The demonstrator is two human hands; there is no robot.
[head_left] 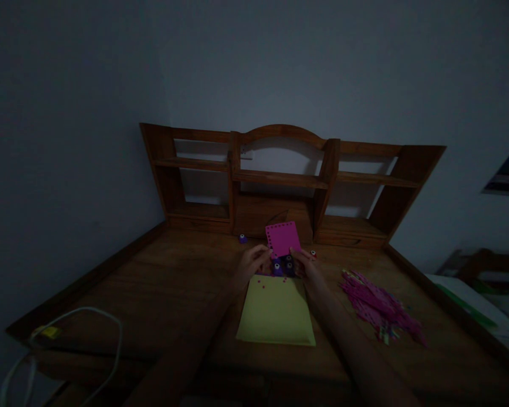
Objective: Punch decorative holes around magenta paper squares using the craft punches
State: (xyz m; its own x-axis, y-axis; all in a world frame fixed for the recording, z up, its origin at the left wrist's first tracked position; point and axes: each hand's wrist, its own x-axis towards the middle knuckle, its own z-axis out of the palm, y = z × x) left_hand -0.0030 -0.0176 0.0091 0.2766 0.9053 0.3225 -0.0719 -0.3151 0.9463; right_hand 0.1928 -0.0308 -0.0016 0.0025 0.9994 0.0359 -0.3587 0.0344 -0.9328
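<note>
A pink square of paper, with small holes along its top and left edges, is held up in front of me. My left hand is closed at its lower left edge. The fingers of my right hand pinch its lower right corner. Just below the paper, between the hands, are a purple block with an eye-like mark and a darker similar one. A pale yellow paper pad lies beneath my hands, with several tiny pink paper dots near its far edge.
A heap of pink strips lies on the wooden desk to the right. Small purple and red eye-marked things stand farther back. A wooden shelf unit borders the back. A white cable loops at left.
</note>
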